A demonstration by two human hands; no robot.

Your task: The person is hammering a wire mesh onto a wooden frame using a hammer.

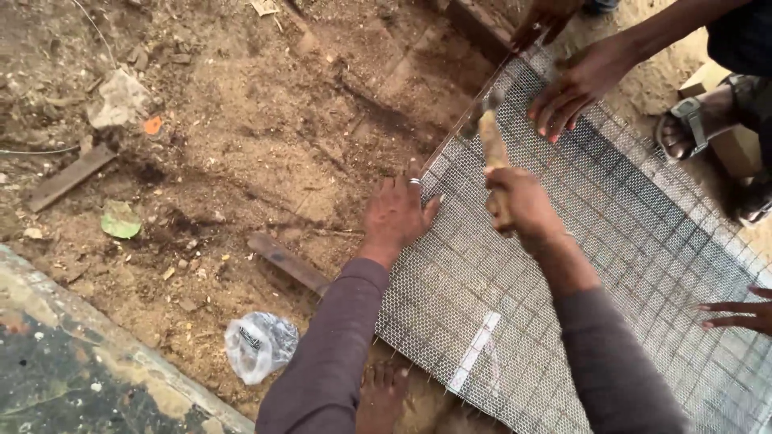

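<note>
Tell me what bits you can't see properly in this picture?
All in the head view:
- Metal hammer head: blurred, so its shape is unclear.
- Brown wooden hammer handle: its lower part is hidden inside the right hand.
- Grey wire mesh sheet: cut off by the right and bottom edges.
- Whatever lies under the left hand: covered by the palm.
- Co-worker's hands: arms cut off at the top edge.

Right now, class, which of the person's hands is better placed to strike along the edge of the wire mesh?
The right hand: it already grips the wooden-handled hammer raised over the grey wire mesh sheet. The left hand lies flat, pressing the mesh edge.
</note>
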